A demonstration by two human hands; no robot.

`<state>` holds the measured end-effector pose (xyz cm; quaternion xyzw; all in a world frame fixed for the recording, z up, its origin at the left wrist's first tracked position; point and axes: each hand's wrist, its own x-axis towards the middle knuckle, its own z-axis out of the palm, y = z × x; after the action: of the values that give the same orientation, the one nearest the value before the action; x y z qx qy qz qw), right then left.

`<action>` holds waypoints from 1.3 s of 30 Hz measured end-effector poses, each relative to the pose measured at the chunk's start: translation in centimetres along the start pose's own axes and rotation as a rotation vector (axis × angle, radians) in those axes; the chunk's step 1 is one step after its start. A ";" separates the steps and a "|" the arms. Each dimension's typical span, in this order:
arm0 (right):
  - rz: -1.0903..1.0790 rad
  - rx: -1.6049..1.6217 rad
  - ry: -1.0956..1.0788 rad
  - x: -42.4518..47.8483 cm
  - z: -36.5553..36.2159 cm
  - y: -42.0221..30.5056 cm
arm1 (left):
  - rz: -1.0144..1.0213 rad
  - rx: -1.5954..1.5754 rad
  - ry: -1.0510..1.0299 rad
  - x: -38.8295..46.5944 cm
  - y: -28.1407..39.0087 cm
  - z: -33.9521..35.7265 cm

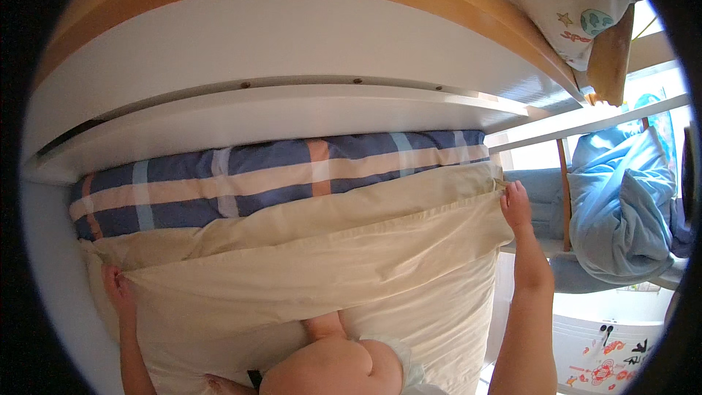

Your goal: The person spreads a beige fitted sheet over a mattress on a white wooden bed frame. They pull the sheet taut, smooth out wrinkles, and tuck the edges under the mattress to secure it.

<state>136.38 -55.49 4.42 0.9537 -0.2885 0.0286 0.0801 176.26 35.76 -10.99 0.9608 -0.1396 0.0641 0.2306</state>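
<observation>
A beige sheet [307,263] with gathers and wrinkles is spread over the mattress on which I kneel. At the left, my left hand [118,285] grips the sheet's edge near the corner. Far to the right, my right hand [515,203] pinches the same edge by the other corner. Between the hands the edge runs taut in a slanting line. Beyond it shows a plaid bedding piece [274,178] in navy, peach, orange and light blue, partly covered by the sheet. My bent legs rest on the sheet at the bottom.
A white bed panel [307,38] with a wood-coloured rim rises ahead. To the right stand white rails and a chair with a crumpled light-blue cloth [620,203]. A printed cloth [570,5] hangs at the upper right. A white decorated surface [603,351] lies at the lower right.
</observation>
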 end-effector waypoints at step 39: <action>0.856 0.118 -0.010 -4.7 10.4 4.2 | -0.075 0.415 -0.402 1.6 6.6 -1.6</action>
<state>130.20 -58.16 -5.70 0.7512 -0.6563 0.0711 0.0050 175.75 30.46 -6.48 0.9854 -0.1309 -0.1091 -0.0012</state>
